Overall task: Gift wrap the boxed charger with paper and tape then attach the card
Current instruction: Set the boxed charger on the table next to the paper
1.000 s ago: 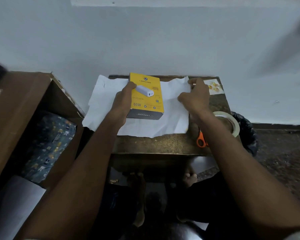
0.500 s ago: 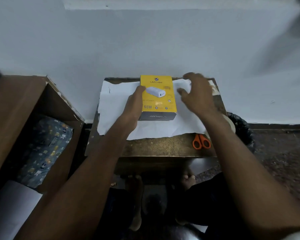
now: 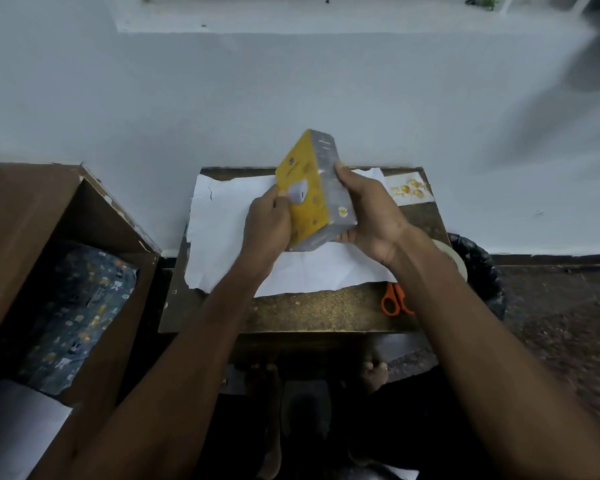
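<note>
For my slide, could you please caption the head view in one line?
Both hands, left and right, hold the yellow charger box tilted above white wrapping paper on a small table.

The scene is dim and cool-toned, lit softly from above and ahead, so the pale wall (image 3: pixel 291 91) is the brightest area while the space under the desk (image 3: pixel 291 313) sinks into near black. A broad, blurred shadow smears across the wall's upper right. The wide lens bows straight edges toward the corners. The box (image 3: pixel 312 188) looks slightly soft, perhaps from motion, and its print is unreadable.
</note>
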A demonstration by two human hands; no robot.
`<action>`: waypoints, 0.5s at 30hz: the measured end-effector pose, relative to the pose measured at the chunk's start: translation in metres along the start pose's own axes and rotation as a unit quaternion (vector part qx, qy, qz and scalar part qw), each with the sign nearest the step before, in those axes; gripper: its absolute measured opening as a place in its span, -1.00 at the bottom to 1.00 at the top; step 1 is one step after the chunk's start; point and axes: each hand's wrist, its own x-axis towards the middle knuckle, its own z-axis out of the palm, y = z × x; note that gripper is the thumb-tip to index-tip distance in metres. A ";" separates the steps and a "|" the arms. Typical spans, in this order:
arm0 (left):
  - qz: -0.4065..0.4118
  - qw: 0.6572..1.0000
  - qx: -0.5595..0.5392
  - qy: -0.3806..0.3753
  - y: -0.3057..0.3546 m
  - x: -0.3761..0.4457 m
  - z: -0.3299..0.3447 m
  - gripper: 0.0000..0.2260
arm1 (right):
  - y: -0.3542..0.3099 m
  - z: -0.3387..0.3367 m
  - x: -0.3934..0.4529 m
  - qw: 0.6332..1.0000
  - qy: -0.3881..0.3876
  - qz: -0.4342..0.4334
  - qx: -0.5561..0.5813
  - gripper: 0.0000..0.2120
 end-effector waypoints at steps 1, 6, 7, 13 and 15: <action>0.014 1.000 0.001 -0.005 0.001 0.000 -0.001 -0.69 | 0.000 0.002 -0.001 1.000 -0.023 -0.008 0.008 -0.46; -0.041 0.992 -0.069 -0.094 0.021 -0.010 -0.007 -0.46 | 0.003 0.025 -0.010 0.998 -0.022 -0.057 -0.004 -0.36; -0.044 0.989 -0.082 -0.112 0.026 -0.012 -0.008 -0.47 | 0.005 0.029 -0.010 0.997 -0.018 -0.068 -0.025 -0.33; -0.041 0.961 -0.174 -0.210 0.028 -0.016 -0.017 -0.45 | 0.007 0.036 -0.009 0.983 0.025 -0.081 -0.163 -0.28; -0.042 0.955 -0.202 -0.212 0.029 -0.016 -0.019 -0.57 | 0.011 0.034 -0.004 0.965 0.075 -0.104 -0.230 -0.35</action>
